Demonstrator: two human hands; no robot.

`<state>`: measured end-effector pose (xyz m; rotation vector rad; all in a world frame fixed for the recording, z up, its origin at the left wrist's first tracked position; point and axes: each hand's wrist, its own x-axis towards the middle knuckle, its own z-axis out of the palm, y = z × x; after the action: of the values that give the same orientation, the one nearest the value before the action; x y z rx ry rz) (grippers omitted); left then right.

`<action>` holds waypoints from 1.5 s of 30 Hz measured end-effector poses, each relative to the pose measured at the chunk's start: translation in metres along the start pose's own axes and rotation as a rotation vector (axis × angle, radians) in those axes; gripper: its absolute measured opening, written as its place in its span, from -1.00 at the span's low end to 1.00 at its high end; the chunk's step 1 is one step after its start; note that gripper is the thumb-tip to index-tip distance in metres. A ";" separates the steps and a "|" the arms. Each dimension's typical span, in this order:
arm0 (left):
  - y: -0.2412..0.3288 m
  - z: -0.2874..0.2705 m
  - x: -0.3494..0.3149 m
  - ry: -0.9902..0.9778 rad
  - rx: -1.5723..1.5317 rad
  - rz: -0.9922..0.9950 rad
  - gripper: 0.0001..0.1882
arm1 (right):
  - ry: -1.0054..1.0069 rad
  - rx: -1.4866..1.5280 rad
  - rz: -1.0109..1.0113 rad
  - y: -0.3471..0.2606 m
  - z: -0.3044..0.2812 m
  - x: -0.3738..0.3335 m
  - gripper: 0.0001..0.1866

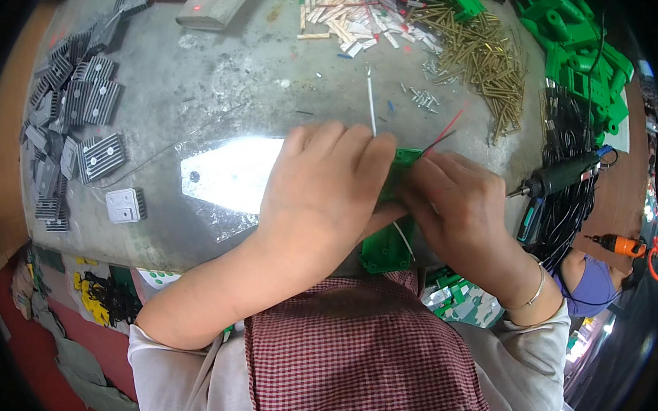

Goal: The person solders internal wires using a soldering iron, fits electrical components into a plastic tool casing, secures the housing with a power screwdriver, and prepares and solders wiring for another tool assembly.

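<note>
At the near edge of the table, my left hand is closed round a green plastic housing, its knuckles up and its fingertips hidden. My right hand grips the housing's right side, its fingers bent and pressed together. From the housing's upper end, next to my right fingers, a red wire and a dark wire stick out. A white cable rises beyond my left fingers, and a thin white length shows across the lower part of the housing. Whatever lies between my fingertips is hidden.
Grey finned heat sinks are heaped at the left. A shiny metal plate lies beside my left hand. Far right hold brass rods, white strips and green housings. A power screwdriver rests across black cables.
</note>
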<state>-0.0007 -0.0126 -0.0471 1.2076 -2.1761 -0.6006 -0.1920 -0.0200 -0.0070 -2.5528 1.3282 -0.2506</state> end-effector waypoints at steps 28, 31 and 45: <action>0.050 -0.009 0.010 0.188 0.202 0.132 -0.47 | -0.048 -0.369 -0.114 -0.022 -0.054 -0.010 -0.59; 0.049 -0.008 0.012 0.209 0.178 0.099 -0.52 | -0.081 -0.368 -0.116 -0.018 -0.054 -0.007 -0.61; 0.042 -0.021 0.014 0.191 0.079 0.140 -0.43 | -0.147 -0.142 -0.074 -0.020 -0.072 0.004 -0.57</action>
<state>-0.0180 -0.0063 -0.0024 1.0939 -2.1169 -0.3296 -0.1937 -0.0226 0.0675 -2.6815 1.2396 0.0187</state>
